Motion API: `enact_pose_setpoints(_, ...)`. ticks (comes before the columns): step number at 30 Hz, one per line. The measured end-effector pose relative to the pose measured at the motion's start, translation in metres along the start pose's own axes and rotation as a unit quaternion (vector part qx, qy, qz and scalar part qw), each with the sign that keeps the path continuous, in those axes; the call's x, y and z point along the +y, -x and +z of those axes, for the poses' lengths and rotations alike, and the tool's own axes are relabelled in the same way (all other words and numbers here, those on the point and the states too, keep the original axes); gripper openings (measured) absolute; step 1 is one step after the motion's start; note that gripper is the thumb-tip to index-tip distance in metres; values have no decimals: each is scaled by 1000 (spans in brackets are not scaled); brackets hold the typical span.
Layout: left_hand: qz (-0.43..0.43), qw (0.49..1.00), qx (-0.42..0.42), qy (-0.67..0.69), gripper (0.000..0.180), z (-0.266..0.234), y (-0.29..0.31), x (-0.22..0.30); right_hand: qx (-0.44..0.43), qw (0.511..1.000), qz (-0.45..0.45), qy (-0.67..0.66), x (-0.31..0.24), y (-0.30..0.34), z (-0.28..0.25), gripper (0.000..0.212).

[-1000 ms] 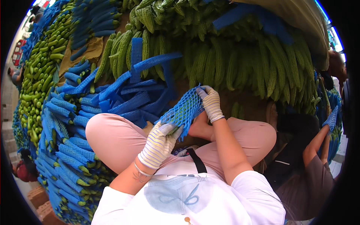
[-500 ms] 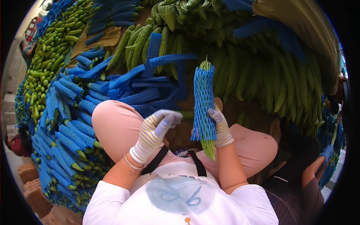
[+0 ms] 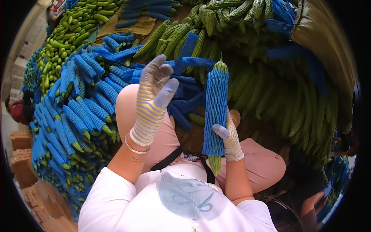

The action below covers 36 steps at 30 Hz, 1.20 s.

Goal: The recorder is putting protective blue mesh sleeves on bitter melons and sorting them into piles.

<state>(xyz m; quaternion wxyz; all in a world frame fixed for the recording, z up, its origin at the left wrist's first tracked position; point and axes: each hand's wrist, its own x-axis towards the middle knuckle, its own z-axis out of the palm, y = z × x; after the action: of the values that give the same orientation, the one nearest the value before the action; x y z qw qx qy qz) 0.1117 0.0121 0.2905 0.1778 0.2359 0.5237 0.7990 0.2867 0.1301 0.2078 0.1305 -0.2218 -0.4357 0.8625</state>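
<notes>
Upright in my right hand [image 3: 228, 135] is a bitter melon [image 3: 215, 164], its green stem end and lower tip sticking out of a blue foam net sleeve [image 3: 215, 110]. The gloved thumb lies across the front of the net; the other fingers are mostly hidden behind it. My left hand [image 3: 154, 91], in a striped glove with grey fingertips, is raised over my left knee, its fingers apart and nothing in them. Just beyond it lie loose blue net sleeves [image 3: 187, 63] in a tangled heap.
Netted bitter melons [image 3: 75, 120] are stacked on the left. Bare bitter melons [image 3: 262, 91] form a large pile at the right and far side. Smaller green vegetables [image 3: 58, 54] lie far left, near bricks [image 3: 25, 162]. Another person's arm [image 3: 312, 203] shows lower right.
My left hand has risen up and away from my lap, its fingers spreading. The view has shifted, while my right hand keeps hold of the netted bitter melon.
</notes>
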Motion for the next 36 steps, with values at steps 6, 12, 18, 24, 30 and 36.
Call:
enact_pose_setpoints(6, -271, 945, -74, 169, 61, -10, 39, 35, -208, 964, -65, 155, -54, 3, 24, 90)
enact_pose_setpoints(12, 66, 978, 192, 34, 38, -171, 75, 134, 14, 981, -77, 178, -29, -88, -73, 58)
enact_pose_setpoints(18, 155, 579, 789, -132, 60, -316, 276, 168, 180, 981, 61, 46, 73, -139, -177, 51)
enact_pose_setpoints(24, -160, 105, 970, -151, 73, -306, 485, 104, 173, 956, 122, 204, 102, -141, -192, 53)
enact_pose_setpoints(30, -287, 60, 954, -69, 68, -264, 592, 53, 191, 933, 182, 244, 101, -135, -190, 59)
enact_pose_setpoints(36, -540, 206, 813, 73, 61, -295, 611, 2, 204, 911, 177, 312, 67, -116, -168, 53)
